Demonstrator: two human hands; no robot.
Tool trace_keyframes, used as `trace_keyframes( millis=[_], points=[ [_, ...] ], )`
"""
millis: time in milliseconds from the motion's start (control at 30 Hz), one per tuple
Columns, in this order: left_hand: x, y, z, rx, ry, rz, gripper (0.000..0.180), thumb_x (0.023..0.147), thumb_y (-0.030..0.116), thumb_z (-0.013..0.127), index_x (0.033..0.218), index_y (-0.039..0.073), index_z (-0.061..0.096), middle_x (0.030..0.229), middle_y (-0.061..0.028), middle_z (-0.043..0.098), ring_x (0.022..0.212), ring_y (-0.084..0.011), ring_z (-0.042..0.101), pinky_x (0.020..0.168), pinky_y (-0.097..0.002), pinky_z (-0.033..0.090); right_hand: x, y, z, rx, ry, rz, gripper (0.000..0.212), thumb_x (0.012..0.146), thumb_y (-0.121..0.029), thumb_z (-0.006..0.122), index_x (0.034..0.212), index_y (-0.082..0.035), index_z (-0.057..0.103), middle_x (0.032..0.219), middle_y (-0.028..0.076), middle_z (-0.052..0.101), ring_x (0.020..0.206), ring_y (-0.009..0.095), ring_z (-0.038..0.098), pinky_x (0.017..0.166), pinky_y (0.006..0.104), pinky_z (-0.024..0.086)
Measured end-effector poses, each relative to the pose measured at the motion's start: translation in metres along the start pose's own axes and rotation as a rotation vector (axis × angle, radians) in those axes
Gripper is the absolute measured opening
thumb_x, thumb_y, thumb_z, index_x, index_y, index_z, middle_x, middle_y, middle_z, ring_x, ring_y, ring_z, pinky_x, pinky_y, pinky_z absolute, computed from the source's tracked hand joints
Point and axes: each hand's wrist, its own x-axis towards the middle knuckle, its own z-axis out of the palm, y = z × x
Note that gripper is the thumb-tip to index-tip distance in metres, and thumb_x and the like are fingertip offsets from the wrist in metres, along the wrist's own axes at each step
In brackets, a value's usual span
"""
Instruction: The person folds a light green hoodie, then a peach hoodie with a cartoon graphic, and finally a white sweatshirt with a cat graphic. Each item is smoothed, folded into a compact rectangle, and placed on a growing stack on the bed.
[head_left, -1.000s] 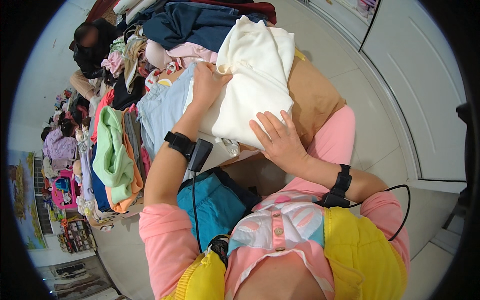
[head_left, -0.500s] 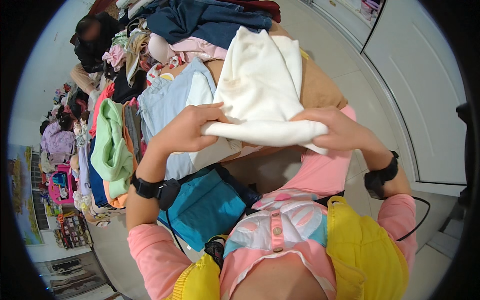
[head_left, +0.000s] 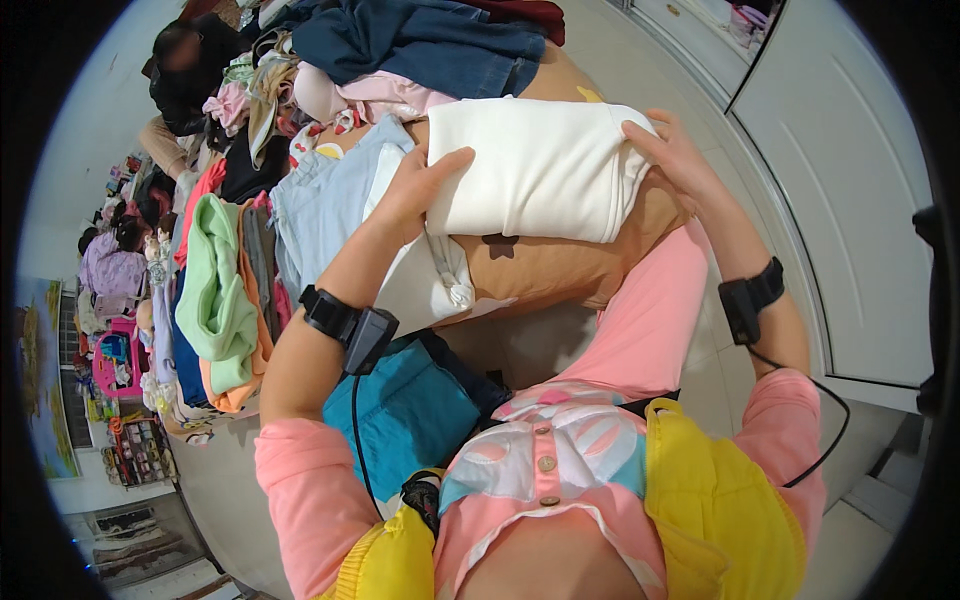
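Note:
A white garment (head_left: pixel 540 165), folded over into a thick, roughly rectangular bundle, lies on a brown padded surface (head_left: pixel 560 270). My left hand (head_left: pixel 418 190) grips its left edge, thumb on top and the other fingers largely hidden. At the far right corner, my right hand (head_left: pixel 675 155) pinches the layered edge, with the thumb over the cloth. Under my left forearm lies another white piece of clothing (head_left: pixel 425 285), bunched at its end. Light blue trousers (head_left: pixel 320 205) are spread just left of it.
Dark blue denim (head_left: pixel 400 40) and mixed clothes are heaped at the back. A folded light green garment (head_left: pixel 215 300) tops a pile on the left. Teal folded fabric (head_left: pixel 410 410) sits low beside me. Another person (head_left: pixel 190 80) is at the far left, and a white door (head_left: pixel 830 190) stands right.
The white garment has gone from spread out with its near edge lifted to folded away from me. Both hands have moved farther forward, to its left and right edges.

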Motion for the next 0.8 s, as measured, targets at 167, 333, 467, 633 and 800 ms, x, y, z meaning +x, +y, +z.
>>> trace_keyframes(
  millis=[167, 333, 467, 633, 800],
  points=[
    [-0.021, -0.009, 0.001, 0.001, 0.017, -0.062, 0.053, 0.09, 0.03, 0.068, 0.126, -0.006, 0.055, 0.111, -0.0138, 0.067, 0.09, -0.0189, 0.067, 0.078, -0.0308, 0.054, -0.038, 0.018, 0.024, 0.143, 0.204, -0.205, 0.073, 0.087, -0.024, 0.075, 0.137, 0.004, 0.031, 0.124, 0.015, 0.053, 0.11, 0.019, 0.054, 0.091, 0.0302, 0.046],
    [-0.029, -0.012, 0.002, 0.038, 0.035, 0.033, 0.057, 0.09, 0.028, 0.069, 0.131, -0.007, 0.05, 0.112, -0.0138, 0.065, 0.095, -0.018, 0.065, 0.082, -0.0308, 0.053, -0.041, 0.014, 0.032, 0.261, 0.158, -0.211, 0.066, 0.085, -0.021, 0.077, 0.132, 0.005, 0.039, 0.121, 0.013, 0.057, 0.108, 0.017, 0.056, 0.092, 0.0292, 0.047],
    [-0.029, -0.006, 0.01, -0.052, 0.051, 0.101, 0.054, 0.088, 0.02, 0.07, 0.132, -0.005, 0.05, 0.113, -0.0131, 0.066, 0.094, -0.0179, 0.066, 0.084, -0.03, 0.052, -0.02, -0.001, 0.026, 0.302, -0.003, -0.001, 0.051, 0.08, -0.013, 0.08, 0.123, 0.003, 0.057, 0.114, 0.011, 0.065, 0.105, 0.018, 0.062, 0.095, 0.0311, 0.047],
    [-0.055, -0.006, 0.003, -0.006, -0.065, 0.465, 0.041, 0.086, 0.006, 0.067, 0.126, 0.0, 0.057, 0.114, -0.0064, 0.065, 0.101, -0.0134, 0.062, 0.089, -0.0282, 0.049, -0.041, -0.001, 0.031, 0.452, -0.145, -0.225, 0.055, 0.08, -0.005, 0.077, 0.129, 0.002, 0.053, 0.122, 0.013, 0.062, 0.11, 0.021, 0.061, 0.097, 0.0342, 0.048],
    [-0.114, -0.032, -0.006, -0.042, 0.185, 0.489, 0.039, 0.093, 0.013, 0.061, 0.129, 0.003, 0.051, 0.131, -0.0098, 0.054, 0.12, -0.0187, 0.054, 0.098, -0.0347, 0.047, -0.087, -0.014, 0.017, 0.191, -0.524, -0.964, 0.028, 0.082, -0.012, 0.072, 0.106, -0.003, 0.061, 0.108, 0.015, 0.065, 0.099, 0.023, 0.062, 0.087, 0.0375, 0.051]
  ],
)
